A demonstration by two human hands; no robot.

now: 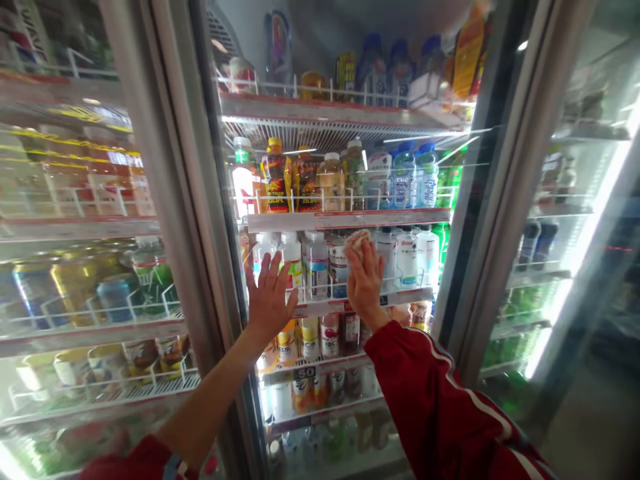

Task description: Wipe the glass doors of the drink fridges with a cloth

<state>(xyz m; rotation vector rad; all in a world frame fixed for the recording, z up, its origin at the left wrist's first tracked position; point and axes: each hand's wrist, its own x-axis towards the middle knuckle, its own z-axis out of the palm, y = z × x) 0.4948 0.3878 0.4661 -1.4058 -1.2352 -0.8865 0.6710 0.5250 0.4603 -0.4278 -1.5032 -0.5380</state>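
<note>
My left hand point(271, 293) is open, its fingers spread and its palm toward the glass door point(320, 150) of a drinks fridge; it looks laid on the pane. To its right, my right hand point(366, 280) holds a crumpled pale cloth point(357, 241) up at the glass. The cloth shows above and beside the fingers, and the rest of it is hidden behind them. Behind the pane, white-capped bottles point(316, 267) stand on a wire shelf between and around my hands. Red sleeves point(425, 393) with white stripes cover much of my arms.
Metal door frames point(173, 167) run up on the left and right point(493, 200) of this pane. A neighbouring fridge section on the left holds cans point(75, 280) and cups. More shelves with bottles, such as blue-capped ones point(403, 177), lie above. On the right, another section has a bright light strip point(575, 267).
</note>
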